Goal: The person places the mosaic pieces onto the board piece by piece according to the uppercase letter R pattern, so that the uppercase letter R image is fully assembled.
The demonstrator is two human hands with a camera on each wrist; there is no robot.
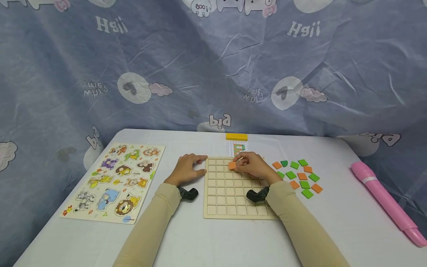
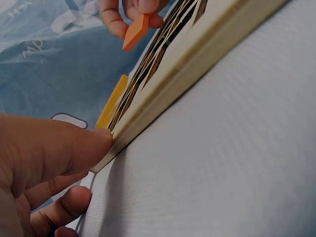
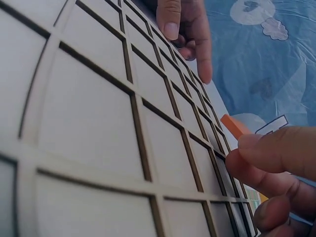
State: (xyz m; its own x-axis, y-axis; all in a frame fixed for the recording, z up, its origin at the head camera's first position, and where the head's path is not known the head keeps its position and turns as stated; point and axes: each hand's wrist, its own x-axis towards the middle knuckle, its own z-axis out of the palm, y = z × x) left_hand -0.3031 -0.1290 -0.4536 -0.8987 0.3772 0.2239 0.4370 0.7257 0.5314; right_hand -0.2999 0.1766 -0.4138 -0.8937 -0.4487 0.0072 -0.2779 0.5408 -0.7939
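A wooden grid board (image 1: 220, 191) lies on the white table between the two hands. My right hand (image 1: 252, 165) pinches an orange square tile (image 1: 232, 165) between thumb and fingers, just above the top rows of the board. In the right wrist view, that orange tile (image 3: 234, 126) is tilted and apart from the grid. My left hand (image 1: 186, 169) rests at the board's left edge, index finger stretched toward the far corner. The left thumb (image 2: 89, 148) touches the board's side in the left wrist view. The other left fingers are partly hidden.
Loose green (image 1: 291, 174) and orange tiles (image 1: 302, 176) lie right of the board. A pattern card (image 1: 237, 147) and a yellow block (image 1: 236, 137) stand behind it. An animal puzzle board (image 1: 111, 185) lies left; a pink stick-like object (image 1: 387, 200) lies far right.
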